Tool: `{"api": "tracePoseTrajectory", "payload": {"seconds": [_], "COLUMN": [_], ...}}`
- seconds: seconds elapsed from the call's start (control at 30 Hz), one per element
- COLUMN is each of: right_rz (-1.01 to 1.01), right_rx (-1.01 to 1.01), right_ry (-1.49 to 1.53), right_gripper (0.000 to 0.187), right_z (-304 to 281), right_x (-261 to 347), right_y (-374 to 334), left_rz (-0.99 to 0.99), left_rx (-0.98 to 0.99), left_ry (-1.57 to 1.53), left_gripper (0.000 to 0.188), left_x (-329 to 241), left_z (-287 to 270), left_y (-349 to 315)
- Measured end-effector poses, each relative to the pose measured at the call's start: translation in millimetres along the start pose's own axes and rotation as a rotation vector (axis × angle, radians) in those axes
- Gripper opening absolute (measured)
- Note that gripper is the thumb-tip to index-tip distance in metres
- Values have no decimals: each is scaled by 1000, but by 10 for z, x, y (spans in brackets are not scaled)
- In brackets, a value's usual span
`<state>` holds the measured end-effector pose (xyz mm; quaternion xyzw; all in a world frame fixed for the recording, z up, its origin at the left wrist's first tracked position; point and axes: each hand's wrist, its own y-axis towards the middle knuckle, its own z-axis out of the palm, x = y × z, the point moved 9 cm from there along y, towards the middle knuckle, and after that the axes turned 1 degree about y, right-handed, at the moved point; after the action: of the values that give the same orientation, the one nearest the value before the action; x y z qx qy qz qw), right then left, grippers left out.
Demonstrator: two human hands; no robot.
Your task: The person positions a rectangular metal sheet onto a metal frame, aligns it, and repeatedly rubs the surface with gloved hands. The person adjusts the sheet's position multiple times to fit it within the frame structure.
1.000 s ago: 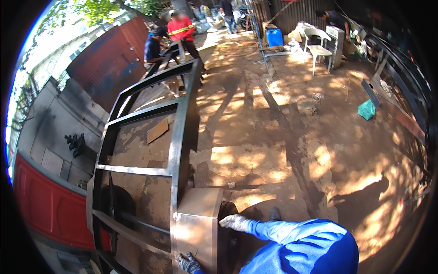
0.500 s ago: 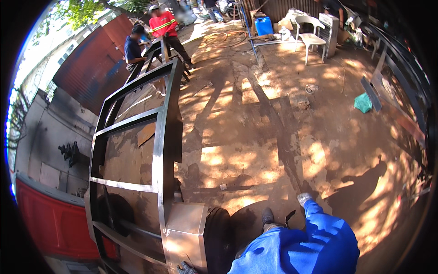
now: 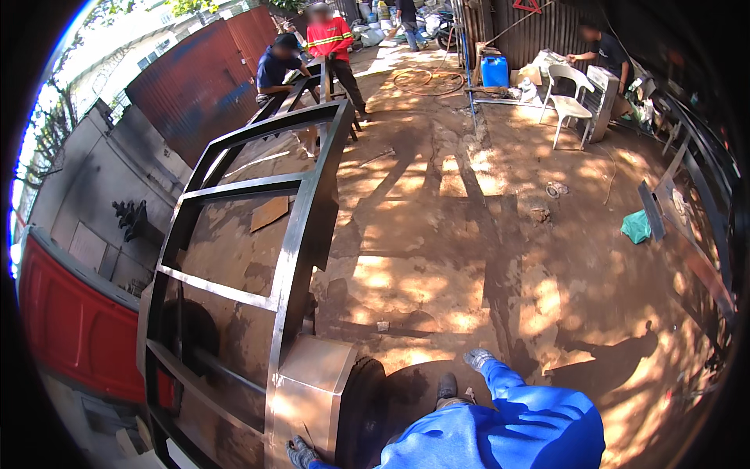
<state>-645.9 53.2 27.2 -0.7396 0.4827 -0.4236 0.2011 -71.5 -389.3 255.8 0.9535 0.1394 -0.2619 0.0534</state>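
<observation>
My left hand (image 3: 301, 452), in a dark grey glove, rests with its fingers apart on the brownish metal fender (image 3: 305, 375) of a trailer-like frame. A thin dark line shows on the fender beside the fingers; I cannot tell what it is. My right hand (image 3: 478, 358), in a lighter grey glove, is held out over the ground at the end of a blue sleeve, its fingers stretched out with nothing seen in them. The dark steel frame (image 3: 301, 234) with crossbars stretches ahead on my left. A black tyre (image 3: 367, 402) sits under the fender, next to my legs.
Two people (image 3: 332, 43) stand at the frame's far end; another person (image 3: 609, 55) is at the back right. A white plastic chair (image 3: 569, 102), a blue container (image 3: 494, 72) and a coiled hose (image 3: 428, 81) lie beyond. Metal bars (image 3: 687, 203) line the right; a red panel (image 3: 74, 320) stands left.
The view has shifted, so the frame's far end and the people sit lower and further right. My right hand has swung left in the picture. My left hand stays on the fender.
</observation>
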Motion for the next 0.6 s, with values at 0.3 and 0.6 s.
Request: {"api": "tracePoseTrajectory", "payload": {"seconds": [0.3,0.6], "right_rz": [-262,-190], "right_rx": [133,127], "right_ry": [-742,-563], "right_gripper": [46,51], "right_z": [362,534], "right_x": [267,433], "right_y": [-160,-157], "left_rz": [-14,86], "left_rx": [-23,-91], "left_ry": [12,-10], "left_gripper": [51,47], "left_x": [-222,-337], "left_z": [-120,-269], "left_y": [-242,-267]}}
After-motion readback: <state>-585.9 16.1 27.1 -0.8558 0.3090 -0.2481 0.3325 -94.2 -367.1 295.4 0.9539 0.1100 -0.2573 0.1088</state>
